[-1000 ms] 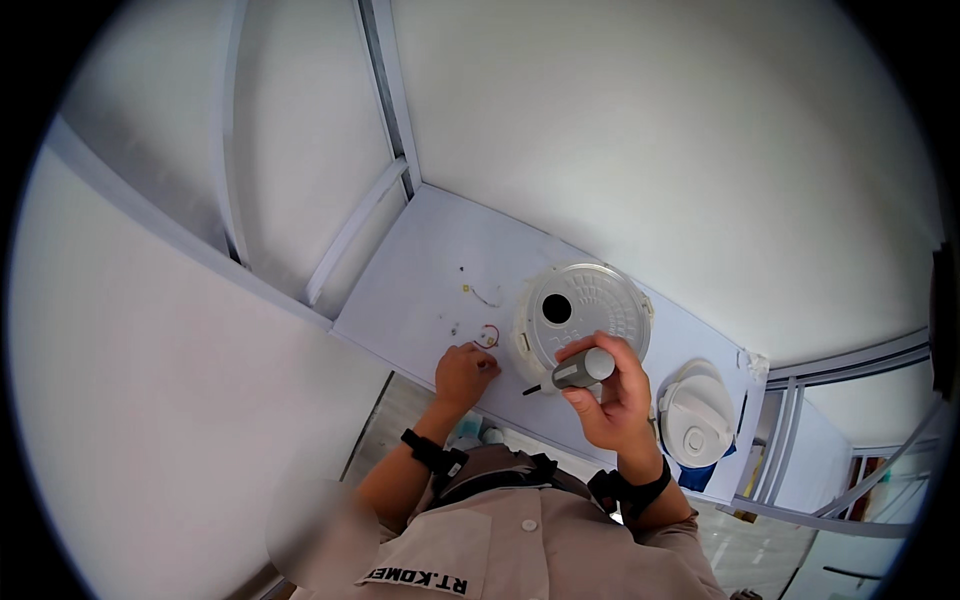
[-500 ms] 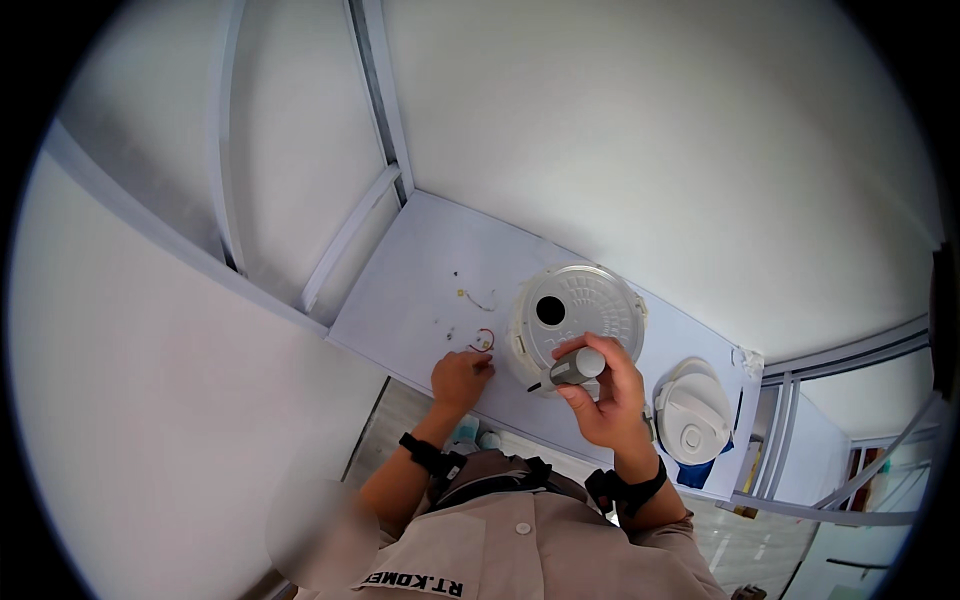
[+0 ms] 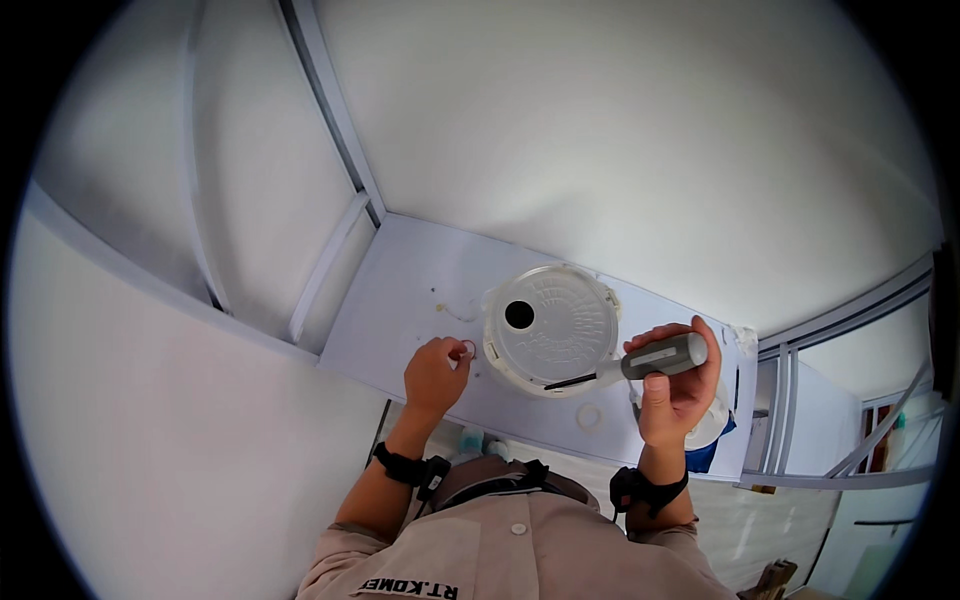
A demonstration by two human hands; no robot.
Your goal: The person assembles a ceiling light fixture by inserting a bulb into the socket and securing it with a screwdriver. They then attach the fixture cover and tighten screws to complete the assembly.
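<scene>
In my right hand (image 3: pixel 682 395) is a screwdriver (image 3: pixel 660 357) with a thick grey handle. Its dark shaft points left, above the near right rim of a round appliance body (image 3: pixel 560 325), which lies with its silver slotted base up and has a black round hole in it. My left hand (image 3: pixel 436 377) is low over the table, left of the appliance, its fingers pinched together. A small reddish wire (image 3: pixel 470 346) shows at its fingertips; whether they hold it or something smaller is hidden.
Small loose parts and a thin wire (image 3: pixel 455 314) lie on the white table (image 3: pixel 400 270) beyond my left hand. A pale ring (image 3: pixel 589 417) rests near the front edge. At the right, a white lid (image 3: pixel 708 428) sits on something blue (image 3: pixel 701 459). Walls border the back and left.
My right hand has moved right with the screwdriver, away from over the appliance, and the tool now lies more level. My left hand is now at the reddish wire. The view has shifted a little.
</scene>
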